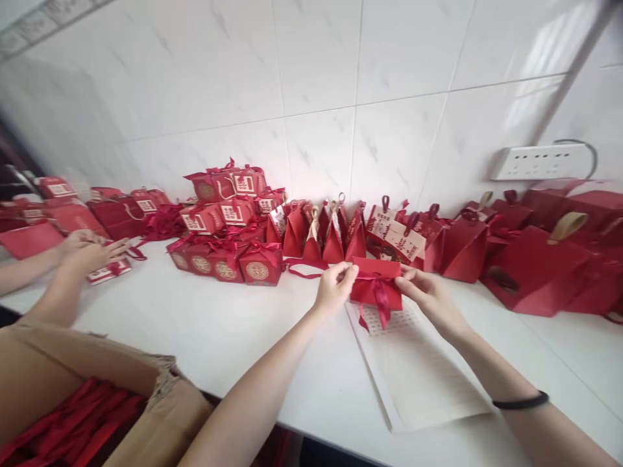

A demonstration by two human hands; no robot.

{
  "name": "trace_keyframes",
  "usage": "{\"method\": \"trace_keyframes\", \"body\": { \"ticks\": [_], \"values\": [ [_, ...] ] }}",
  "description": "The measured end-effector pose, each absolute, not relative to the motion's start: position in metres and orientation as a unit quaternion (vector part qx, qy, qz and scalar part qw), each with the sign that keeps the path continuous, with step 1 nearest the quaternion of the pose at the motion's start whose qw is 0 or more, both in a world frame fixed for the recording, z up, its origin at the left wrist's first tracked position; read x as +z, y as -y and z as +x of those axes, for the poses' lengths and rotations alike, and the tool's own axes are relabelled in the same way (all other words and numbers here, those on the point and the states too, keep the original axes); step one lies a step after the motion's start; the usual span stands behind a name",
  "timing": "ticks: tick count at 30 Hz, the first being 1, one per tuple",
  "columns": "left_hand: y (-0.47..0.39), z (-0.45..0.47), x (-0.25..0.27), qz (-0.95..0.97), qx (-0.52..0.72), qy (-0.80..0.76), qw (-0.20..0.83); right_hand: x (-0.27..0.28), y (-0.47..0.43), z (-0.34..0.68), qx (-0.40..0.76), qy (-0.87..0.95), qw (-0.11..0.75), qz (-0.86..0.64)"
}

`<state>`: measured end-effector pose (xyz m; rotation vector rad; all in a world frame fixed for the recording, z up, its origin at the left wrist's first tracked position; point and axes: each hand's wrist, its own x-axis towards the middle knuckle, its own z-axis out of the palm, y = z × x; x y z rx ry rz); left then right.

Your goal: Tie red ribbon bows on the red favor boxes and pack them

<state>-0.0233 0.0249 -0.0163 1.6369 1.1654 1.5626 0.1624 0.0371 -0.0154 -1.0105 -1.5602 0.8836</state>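
Between my two hands is a small red gift box (364, 295), raised over the table, with a dark red ribbon (381, 299) tied in a bow on its front and its tails hanging down. My left hand (335, 285) pinches the box's upper left corner between thumb and fingers. On the opposite side, my right hand (428, 295) grips the right edge, thumb in front. Partly below the box lies an open booklet (423, 376) with printed pages. Behind it stand several red gift boxes (333, 240) with loops on top.
A stack of red boxes with gold emblems (226, 267) sits left of centre. At far left, a co-worker's hands (92, 250) handle a ribboned box. An open carton (160, 402) of red ribbons stands at front left. A white power strip (542, 162) is on the wall.
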Motion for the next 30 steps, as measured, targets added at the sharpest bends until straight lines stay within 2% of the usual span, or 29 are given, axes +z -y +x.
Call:
{"method": "trace_keyframes", "body": {
  "ticks": [6, 10, 13, 22, 30],
  "values": [
    [-0.0241, -0.0250, -0.0188, 0.629, 0.569, -0.463, 0.256, -0.0195, -0.0404, 0.1654, 0.456, 0.618, 0.506, -0.392],
    [-0.0240, -0.0261, -0.0219, 0.639, 0.569, -0.471, 0.214, -0.0188, -0.0405, 0.1636, 0.484, 0.596, 0.512, -0.386],
    [-0.0230, -0.0263, -0.0214, 0.635, 0.582, -0.457, 0.221, -0.0171, -0.0389, 0.1628, 0.500, 0.589, 0.510, -0.378],
    [-0.0258, -0.0211, -0.0198, 0.601, 0.608, -0.461, 0.237, -0.0181, -0.0379, 0.1623, 0.427, 0.636, 0.510, -0.391],
    [-0.0272, -0.0205, -0.0193, 0.570, 0.610, -0.483, 0.264, -0.0241, -0.0449, 0.1652, 0.493, 0.600, 0.509, -0.371]
  ]
}}
